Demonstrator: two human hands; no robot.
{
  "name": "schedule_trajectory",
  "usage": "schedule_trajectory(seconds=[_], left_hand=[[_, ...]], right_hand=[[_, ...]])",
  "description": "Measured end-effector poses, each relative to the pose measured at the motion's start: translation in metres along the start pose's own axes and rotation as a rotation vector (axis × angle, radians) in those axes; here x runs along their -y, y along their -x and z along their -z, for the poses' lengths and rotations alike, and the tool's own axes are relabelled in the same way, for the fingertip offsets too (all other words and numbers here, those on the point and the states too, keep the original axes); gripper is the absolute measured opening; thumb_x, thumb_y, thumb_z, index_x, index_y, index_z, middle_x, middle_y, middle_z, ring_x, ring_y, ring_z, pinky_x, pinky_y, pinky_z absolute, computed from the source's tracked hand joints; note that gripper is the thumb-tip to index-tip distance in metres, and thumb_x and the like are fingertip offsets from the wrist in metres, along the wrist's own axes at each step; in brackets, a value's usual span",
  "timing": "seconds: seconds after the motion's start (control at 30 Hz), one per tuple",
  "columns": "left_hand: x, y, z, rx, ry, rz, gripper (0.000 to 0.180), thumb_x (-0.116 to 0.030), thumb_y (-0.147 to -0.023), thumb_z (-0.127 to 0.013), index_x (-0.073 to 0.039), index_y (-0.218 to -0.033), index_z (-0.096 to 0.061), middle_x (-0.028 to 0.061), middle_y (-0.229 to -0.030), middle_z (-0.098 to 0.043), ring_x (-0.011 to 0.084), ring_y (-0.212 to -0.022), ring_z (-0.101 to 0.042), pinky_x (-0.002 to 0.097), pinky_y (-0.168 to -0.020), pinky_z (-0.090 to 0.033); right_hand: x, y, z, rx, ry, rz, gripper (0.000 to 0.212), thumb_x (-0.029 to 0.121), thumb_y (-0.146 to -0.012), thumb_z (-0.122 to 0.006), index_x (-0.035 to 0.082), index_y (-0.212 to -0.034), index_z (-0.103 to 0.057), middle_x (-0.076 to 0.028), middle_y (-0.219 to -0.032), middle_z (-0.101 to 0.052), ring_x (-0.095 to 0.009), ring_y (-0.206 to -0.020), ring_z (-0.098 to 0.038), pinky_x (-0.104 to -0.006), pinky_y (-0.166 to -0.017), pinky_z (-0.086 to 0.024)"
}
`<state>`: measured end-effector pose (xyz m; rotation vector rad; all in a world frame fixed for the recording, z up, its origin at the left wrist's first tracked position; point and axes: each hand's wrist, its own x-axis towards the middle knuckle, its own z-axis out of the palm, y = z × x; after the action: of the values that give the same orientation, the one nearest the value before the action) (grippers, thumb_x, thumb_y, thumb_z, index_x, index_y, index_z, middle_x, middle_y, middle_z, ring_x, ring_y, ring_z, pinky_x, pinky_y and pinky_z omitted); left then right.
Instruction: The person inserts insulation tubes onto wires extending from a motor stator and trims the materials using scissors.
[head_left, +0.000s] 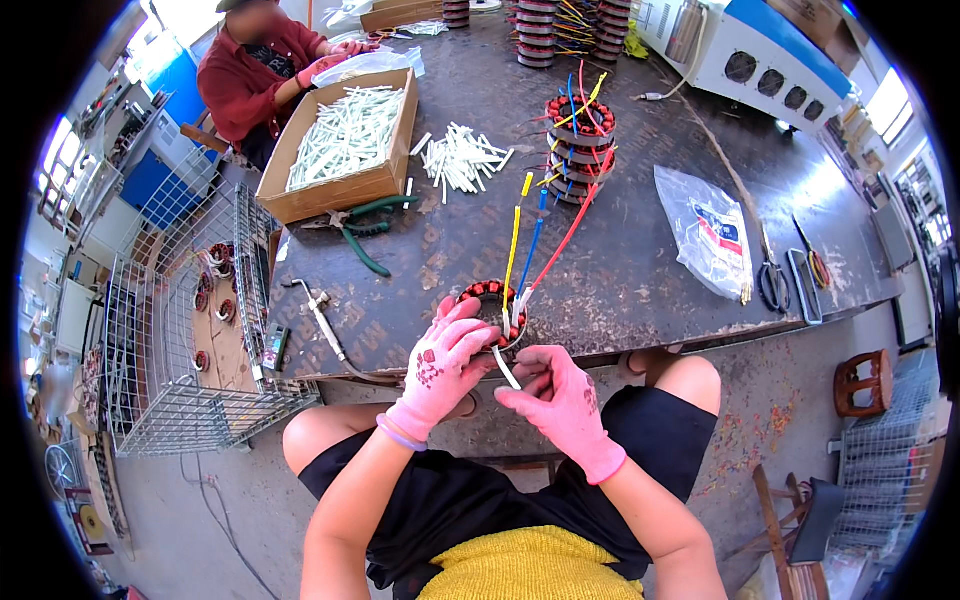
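Note:
A motor stator (484,289) with red windings sits at the table's near edge. Yellow (514,240), blue (532,250) and red (566,243) sleeved leads rise from it and lean away from me. My left hand (440,358), in a pink glove, is closed around the stator's left and near side. A short white tube (507,368) sticks out from the stator toward me. My right hand (558,395), also gloved in pink, has its thumb and fingers closed at this tube's near end; the exact fingertip contact is partly hidden.
Beyond the stator stands a stack of wound stators (582,155). A cardboard box (290,205) of white tubes, a loose tube pile (463,158), green-handled pliers (362,250) and a torch-like tool (325,325) lie leftward. Rightward are a plastic bag (705,235) and scissors (773,287). A co-worker (250,85) sits far left.

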<state>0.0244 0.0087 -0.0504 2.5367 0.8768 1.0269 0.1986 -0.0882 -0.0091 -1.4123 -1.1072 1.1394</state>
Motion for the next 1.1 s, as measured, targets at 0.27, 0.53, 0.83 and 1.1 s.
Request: schedule_trajectory(seconds=[0.27,0.53,0.83,1.1], left_hand=[[-0.023,0.002,-0.017,-0.128,0.320,0.497,0.023,-0.002,-0.080,-0.069,-0.002,-0.102,-0.065,0.0251,-0.153,-0.034,0.0366,-0.131,-0.049,0.0402,-0.104,-0.045],[-0.002,-0.008,0.003,-0.035,0.516,0.605,0.080,-0.019,-0.073,-0.084,-0.001,-0.139,-0.042,0.0197,-0.139,-0.038,0.0299,-0.129,-0.045,0.0383,-0.106,-0.042],[0.030,-0.094,0.032,0.849,0.016,0.464,0.094,-0.041,-0.059,-0.089,-0.006,-0.136,-0.046,0.0233,-0.126,-0.046,0.0388,-0.120,-0.047,0.0425,-0.104,-0.041],[0.039,-0.126,0.037,1.152,-0.106,0.338,0.111,-0.043,-0.052,-0.093,-0.004,-0.140,-0.038,0.0199,-0.128,-0.047,0.0373,-0.120,-0.051,0.0390,-0.101,-0.045]], right_hand=[[-0.011,-0.038,-0.021,-0.052,0.136,0.444,0.033,0.009,-0.084,-0.076,0.004,-0.114,-0.064,-0.013,-0.096,-0.069,-0.025,-0.076,-0.069,-0.0339,-0.069,-0.054],[0.007,-0.077,0.045,0.124,0.740,0.707,0.069,0.014,-0.064,-0.086,0.005,-0.125,-0.057,-0.013,-0.125,-0.060,-0.028,-0.100,-0.063,-0.0387,-0.084,-0.053],[-0.010,-0.103,0.041,0.287,0.755,0.705,0.061,0.028,-0.059,-0.089,0.007,-0.111,-0.065,-0.010,-0.116,-0.063,-0.032,-0.100,-0.063,-0.0431,-0.084,-0.051],[0.007,-0.123,0.057,0.496,0.521,0.615,0.035,0.018,-0.079,-0.076,0.003,-0.109,-0.066,-0.014,-0.113,-0.065,-0.032,-0.101,-0.066,-0.0390,-0.086,-0.053]])
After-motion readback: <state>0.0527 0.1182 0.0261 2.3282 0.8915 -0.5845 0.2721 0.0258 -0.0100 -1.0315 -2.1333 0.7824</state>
